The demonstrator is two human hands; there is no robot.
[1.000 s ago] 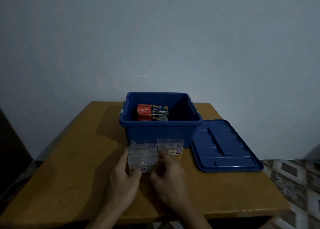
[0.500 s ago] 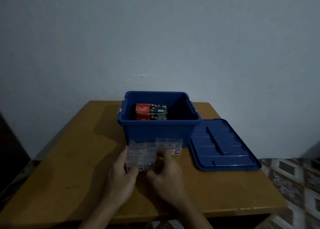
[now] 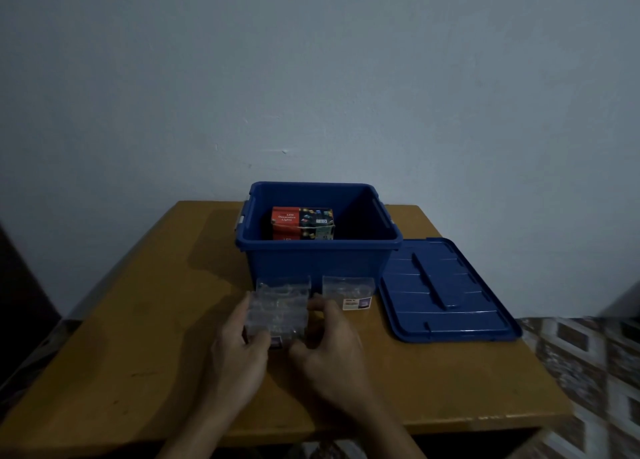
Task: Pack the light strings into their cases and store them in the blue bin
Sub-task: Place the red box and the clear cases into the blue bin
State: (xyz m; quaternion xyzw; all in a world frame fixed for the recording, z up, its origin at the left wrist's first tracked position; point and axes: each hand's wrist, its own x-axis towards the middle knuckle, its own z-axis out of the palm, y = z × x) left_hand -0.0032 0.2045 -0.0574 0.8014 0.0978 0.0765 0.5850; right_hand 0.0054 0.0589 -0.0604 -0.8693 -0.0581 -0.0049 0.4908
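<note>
1. A plain grey-blue wall fills the upper half of the view, behind everything else.
2. A brown wooden table stands against it, and all the task's things sit on it. A patterned floor shows past its right edge.
3. The blue bin stands open at the back middle of the table, its front wall facing the person.
4. The blue lid lies flat on the table just to the right of the bin, with its near corner close to the table's right edge.
5. The left hand reaches in from below. Its fingers curl around the left side of a clear case and its thumb is on the near edge.
6. The right hand grips the right side of the same case with bent fingers, so both hands hold it between them.
7. That clear case is just in front of the bin. I cannot tell whether it rests on the table or is lifted slightly. Its contents are too dim to make out.
8. A red and dark LED lights box sits inside the bin, toward its left side.
9. A second clear case with a small label lies on the table against the bin's front wall, just right of the hands and untouched.
</note>
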